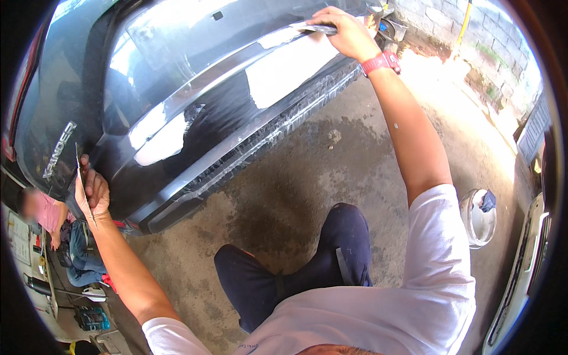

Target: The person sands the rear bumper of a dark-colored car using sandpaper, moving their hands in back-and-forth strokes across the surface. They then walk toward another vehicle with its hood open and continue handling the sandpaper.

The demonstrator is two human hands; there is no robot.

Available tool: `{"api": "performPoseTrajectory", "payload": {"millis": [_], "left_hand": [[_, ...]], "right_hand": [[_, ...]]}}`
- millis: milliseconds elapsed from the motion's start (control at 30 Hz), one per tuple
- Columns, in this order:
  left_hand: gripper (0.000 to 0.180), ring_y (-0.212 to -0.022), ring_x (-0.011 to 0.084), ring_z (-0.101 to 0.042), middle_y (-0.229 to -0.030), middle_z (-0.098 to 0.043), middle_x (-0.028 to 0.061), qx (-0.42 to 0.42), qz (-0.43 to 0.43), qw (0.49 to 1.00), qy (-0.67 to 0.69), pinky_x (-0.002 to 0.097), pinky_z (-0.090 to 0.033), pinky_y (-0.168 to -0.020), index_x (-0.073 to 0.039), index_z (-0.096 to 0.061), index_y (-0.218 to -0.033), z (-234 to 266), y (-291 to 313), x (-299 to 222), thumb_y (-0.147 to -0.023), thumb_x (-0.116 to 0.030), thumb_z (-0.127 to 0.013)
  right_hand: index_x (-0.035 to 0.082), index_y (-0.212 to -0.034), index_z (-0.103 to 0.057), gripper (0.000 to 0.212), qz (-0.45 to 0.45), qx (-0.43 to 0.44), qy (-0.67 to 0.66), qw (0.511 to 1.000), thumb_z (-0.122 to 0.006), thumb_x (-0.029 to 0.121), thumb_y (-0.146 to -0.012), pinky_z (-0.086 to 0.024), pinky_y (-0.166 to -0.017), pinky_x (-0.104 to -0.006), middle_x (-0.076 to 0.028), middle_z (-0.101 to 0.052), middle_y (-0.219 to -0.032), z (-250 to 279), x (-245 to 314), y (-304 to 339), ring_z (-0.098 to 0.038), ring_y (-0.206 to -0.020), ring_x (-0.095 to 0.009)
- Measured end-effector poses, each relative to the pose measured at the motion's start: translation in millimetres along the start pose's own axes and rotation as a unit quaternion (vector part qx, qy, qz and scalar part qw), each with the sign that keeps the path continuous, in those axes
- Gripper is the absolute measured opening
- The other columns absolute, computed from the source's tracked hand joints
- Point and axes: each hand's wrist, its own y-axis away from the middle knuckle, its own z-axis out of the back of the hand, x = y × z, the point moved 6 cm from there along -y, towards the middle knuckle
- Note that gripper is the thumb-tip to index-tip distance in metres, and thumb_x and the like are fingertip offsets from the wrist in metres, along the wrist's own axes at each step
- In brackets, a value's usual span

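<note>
The dark car's rear bumper (228,112) crosses the upper part of the head view, scuffed and with white patches on it. My right hand (346,36), with a red watch on its wrist, reaches to the far end of the bumper. Its fingers press a thin dark grey folded sheet (322,28), perhaps sandpaper, against the top beside a long white patch (290,74). At the car's near left corner, my left hand (93,190) holds a thin brownish sheet (84,192) seen almost edge-on. A smaller white patch (160,148) lies between the hands.
A person in a pink shirt (48,213) sits at the left behind the car. On the right, a white bucket (478,222) with a dark cloth on its rim stands on the stained concrete floor (296,177). A block wall (449,26) rises at the far right.
</note>
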Motion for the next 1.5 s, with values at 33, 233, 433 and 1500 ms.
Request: {"api": "performPoseTrajectory", "payload": {"millis": [33,233,433,1500], "left_hand": [[0.030,-0.043,0.0189,-0.055,-0.069,-0.062,0.0171,0.007,0.005,1.000,0.007,0.0246,-0.048,-0.035,0.007,-0.044,-0.136,-0.4,-0.4,0.3,-0.113,-0.003,-0.060],[0.032,-0.043,0.0198,-0.054,-0.069,-0.061,0.0179,0.018,0.005,1.000,0.018,0.0254,-0.048,-0.035,0.007,-0.044,-0.136,2.1,-0.6,-0.4,-0.111,-0.001,-0.062],[0.031,-0.042,0.0205,-0.053,-0.067,-0.060,0.0181,0.000,-0.019,1.000,0.014,0.0266,-0.047,-0.034,0.007,-0.044,-0.135,4.6,2.5,-1.3,-0.111,-0.003,-0.062],[0.033,-0.045,0.0222,-0.056,-0.068,-0.060,0.0200,0.004,0.001,1.000,0.030,0.0269,-0.048,-0.035,0.008,-0.044,-0.137,1.6,-1.1,-0.4,-0.111,-0.001,-0.061]], "right_hand": [[0.028,-0.122,-0.084,0.041,-0.015,0.013,0.013,1.000,-0.067,0.006,-0.092,-0.056,-0.103,-0.0438,0.002,-0.078,-0.127,-2.5,1.2,-6.5,-0.071,-0.124,-0.027],[0.030,-0.120,-0.084,0.037,-0.024,0.050,0.040,0.998,-0.067,0.011,-0.093,-0.053,-0.101,-0.0485,0.005,-0.078,-0.126,-26.0,25.2,-12.1,-0.072,-0.123,-0.025],[0.022,-0.124,-0.083,0.047,0.021,0.021,0.030,0.999,-0.068,-0.003,-0.087,-0.059,-0.096,-0.0434,-0.001,-0.078,-0.125,-22.1,41.4,23.9,-0.074,-0.119,-0.031],[0.029,-0.116,-0.084,0.023,0.020,-0.025,0.050,0.998,-0.080,0.028,-0.094,-0.048,-0.093,-0.0517,0.006,-0.077,-0.118,-13.4,62.4,-1.4,-0.073,-0.116,-0.024]]}}
